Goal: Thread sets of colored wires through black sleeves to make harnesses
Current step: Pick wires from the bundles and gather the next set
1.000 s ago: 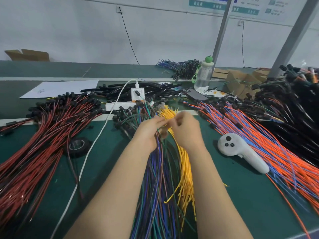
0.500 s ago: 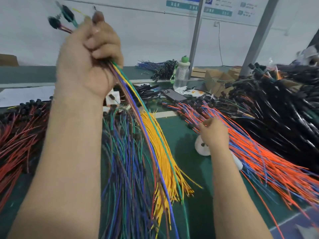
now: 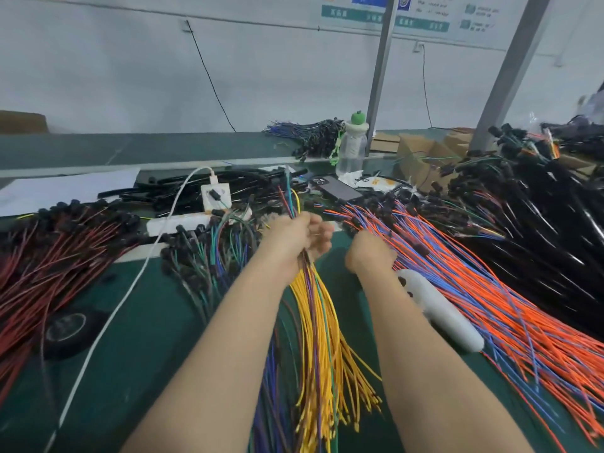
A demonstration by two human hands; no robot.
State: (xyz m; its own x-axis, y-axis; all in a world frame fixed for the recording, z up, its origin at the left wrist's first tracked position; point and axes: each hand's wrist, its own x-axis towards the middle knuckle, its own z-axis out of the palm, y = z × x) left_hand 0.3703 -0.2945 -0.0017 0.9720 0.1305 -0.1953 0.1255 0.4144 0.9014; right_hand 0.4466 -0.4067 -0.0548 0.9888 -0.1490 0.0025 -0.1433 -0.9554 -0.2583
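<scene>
Centrally, left hand [image 3: 295, 238] clutches a wire set [image 3: 290, 204], likely light and floppy, best pinched near its far ends; right hand [image 3: 371, 255] rests among orange wires [image 3: 474, 289], grasp hidden.

It was a wire-harness assembly workshop. A long green surface [image 3: 157, 338] lay buried in wires [image 3: 490, 289] sorted by colour, red at the left, orange and blue at the right, with black sleeves [image 3: 183, 188] heaped behind. Cardboard boxes [image 3: 421, 152] stood at the back, metal posts [image 3: 380, 70] rose from the line, and printed notices [image 3: 346, 13] hung on the white wall.
</scene>
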